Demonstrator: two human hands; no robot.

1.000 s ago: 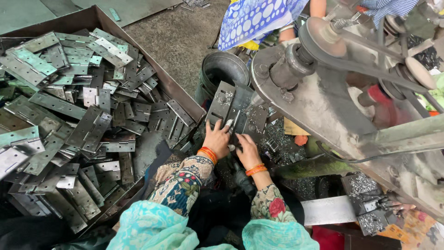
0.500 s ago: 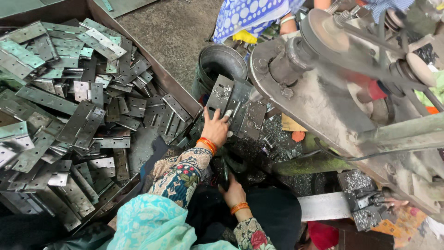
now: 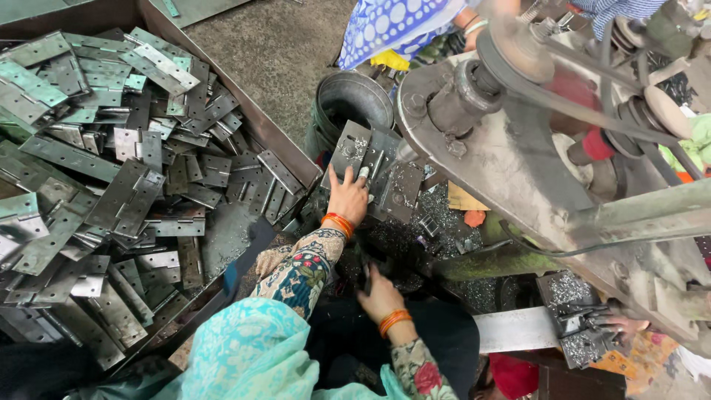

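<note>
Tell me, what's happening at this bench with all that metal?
A person sits at a belt-driven machine. Their left hand presses a flat metal hinge under the machine's head, while the right hand is low by the lap, gripping something dark that I can't make out. A big tray on the left is heaped with hinges, and metal shavings litter the bench. A bucket stands behind the hinge, and another person in blue cloth is beyond it.

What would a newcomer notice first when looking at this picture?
The eye falls first on the big heap of grey metal hinges filling the brown tray on the left. Next comes the heavy belt-driven machine on the right, with metal shavings strewn beneath it. Between them, the left hand presses on a hinge under the machine, while the right hand reaches into the dark gap below.
</note>
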